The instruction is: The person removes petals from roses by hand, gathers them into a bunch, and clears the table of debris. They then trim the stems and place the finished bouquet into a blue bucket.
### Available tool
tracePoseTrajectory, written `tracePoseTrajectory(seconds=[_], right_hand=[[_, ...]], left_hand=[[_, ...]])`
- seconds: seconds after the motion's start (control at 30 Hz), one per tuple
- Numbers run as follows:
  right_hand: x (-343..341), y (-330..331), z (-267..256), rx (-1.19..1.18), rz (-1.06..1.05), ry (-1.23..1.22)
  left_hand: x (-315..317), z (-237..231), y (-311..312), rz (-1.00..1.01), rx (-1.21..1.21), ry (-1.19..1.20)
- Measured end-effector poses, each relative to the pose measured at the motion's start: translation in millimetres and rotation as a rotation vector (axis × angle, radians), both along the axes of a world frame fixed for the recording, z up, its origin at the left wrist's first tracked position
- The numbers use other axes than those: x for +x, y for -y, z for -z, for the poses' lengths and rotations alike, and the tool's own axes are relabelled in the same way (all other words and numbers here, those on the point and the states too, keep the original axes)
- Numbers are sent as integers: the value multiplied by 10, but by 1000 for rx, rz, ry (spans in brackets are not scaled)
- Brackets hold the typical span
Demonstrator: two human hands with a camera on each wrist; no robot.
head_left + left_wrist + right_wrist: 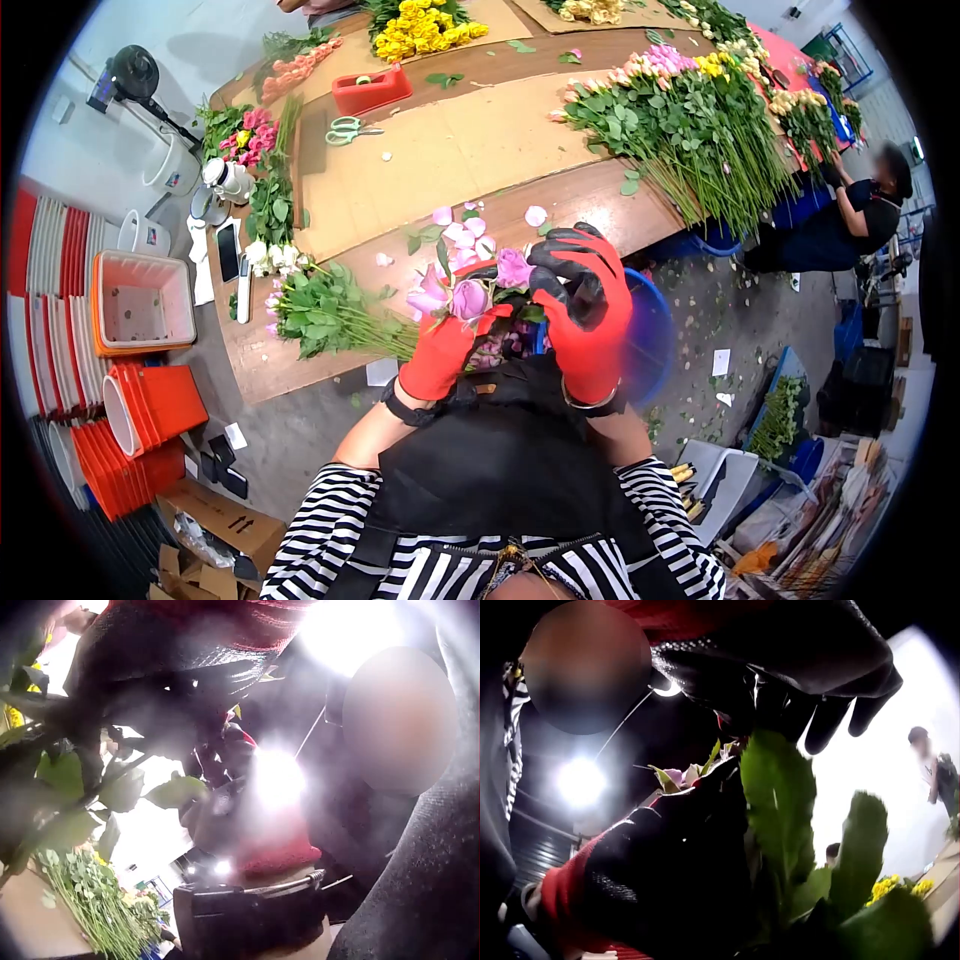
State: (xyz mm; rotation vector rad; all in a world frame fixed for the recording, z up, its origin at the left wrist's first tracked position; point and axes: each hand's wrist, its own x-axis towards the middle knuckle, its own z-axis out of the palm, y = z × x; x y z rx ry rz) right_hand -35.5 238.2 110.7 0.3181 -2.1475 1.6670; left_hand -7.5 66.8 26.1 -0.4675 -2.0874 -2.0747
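Note:
My left hand (445, 350), in a red glove with black grip, holds lavender-pink roses (470, 298) at the table's near edge. Another pinkish rose (515, 268) stands between the two hands. My right hand (590, 320), gloved alike, has its thumb and forefinger pinching at the right edge of that rose, with the other fingers bent above. Green leaves (780, 802) stand close below the right fingers in the right wrist view. Glove and leaves (67, 776) cover most stems in the left wrist view. Loose petals (465, 235) lie on the table just beyond.
A leafy bunch (340, 315) lies left of my hands. A blue bucket (650, 335) stands below my right hand. Farther off are scissors (350, 130), a red tape dispenser (371, 90) and a big rose pile (690, 130). Another person (850, 210) works at the right.

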Motion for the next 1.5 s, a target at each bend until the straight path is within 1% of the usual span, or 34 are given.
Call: tracePoseTrajectory(seconds=[0.03, 0.07, 0.1, 0.13, 0.2, 0.27, 0.3, 0.33, 0.37, 0.4, 0.43, 0.47, 0.5, 0.53, 0.6, 0.67, 0.73, 0.8, 0.83, 0.93, 0.97, 1.03, 1.07, 1.13, 1.17, 1.2, 1.23, 1.27, 1.33, 1.37, 1.4, 1.43, 1.47, 1.5], right_hand=[[-4, 13, 55, -176, -41, 71], [-8, 21, 82, -351, -81, 142], [-23, 8, 41, -431, -130, 231], [-46, -7, 149, -502, -136, 299], [-67, -60, 273, -814, -200, 455], [-50, -104, 207, -557, -118, 299], [-40, -91, 124, -424, -44, 213], [-15, -38, -76, -277, 69, 103], [49, -39, -229, -364, 66, 217], [62, -64, -201, -201, 68, 141], [72, -98, -156, -38, 70, 63], [80, -122, -131, 126, 72, -15], [93, -86, -178, 220, 88, -35], [107, -50, -224, 314, 107, -57], [70, 27, -137, 367, 170, -127], [75, 50, -83, 389, 223, -159], [79, 51, -35, 402, 262, -192], [83, 45, -5, 406, 290, -227], [89, 58, -5, 414, 309, -247], [112, 124, 7, 429, 358, -313], [112, 137, 24, 429, 370, -340], [117, 141, 44, 424, 367, -371], [112, 144, 72, 305, 324, -320], [102, 160, 139, 69, 236, -216], [116, 140, 113, -6, 164, -181], [122, 145, 129, -167, 136, -113], [125, 152, 159, -328, 108, -45], [126, 157, 176, -489, 79, 24], [87, 45, 95, -516, 57, 84], [72, -30, 70, -547, 28, 124], [46, -69, -34, -489, -8, 78], [37, -75, -63, -327, 38, 44], [41, -82, -90, -164, 86, 11], [57, -58, -162, -110, 81, 58]], left_hand=[[-9, -10, 84, -50, -344, -210], [-7, -40, 97, -83, -528, -273], [-5, -71, 109, -121, -706, -343], [-8, -36, 107, -99, -611, -293], [-33, 49, 109, -53, -421, -195], [-46, 31, 111, 10, -250, -87], [-34, 50, 27, 34, 56, 100], [-22, 36, -20, 38, 189, 175], [-11, 23, -67, 35, 330, 246], [-1, 10, -114, 25, 472, 311], [0, -76, -122, 22, 460, 348], [-22, -101, -129, 7, 373, 321], [-43, -125, -136, -9, 287, 293], [-79, -125, -139, -40, 127, 201], [-78, -58, -153, -115, 5, 51], [3, 218, -213, -203, 80, -63], [31, 219, -266, -246, 65, -13], [25, 50, -149, -134, -45, 61], [30, -49, -203, -98, 141, 127], [93, 137, -335, -319, 102, 46], [110, 164, -363, -300, 250, 109], [87, 114, -293, -91, 417, 288], [80, 89, -271, 15, 499, 377], [60, 28, -238, -61, -15, 32], [14, -8, -164, -96, -320, -199], [-13, -64, -121, -130, -624, -431], [1, -278, -211, -149, -357, -351], [6, -269, -190, -148, -406, -352], [19, -215, -110, -146, -505, -353], [-17, -143, -89, -56, -300, -345], [0, -118, -111, -8, -29, -130], [34, -99, -162, 41, 241, 86], [35, -100, -178, 46, 271, 180], [30, -125, -196, 49, 302, 274]])
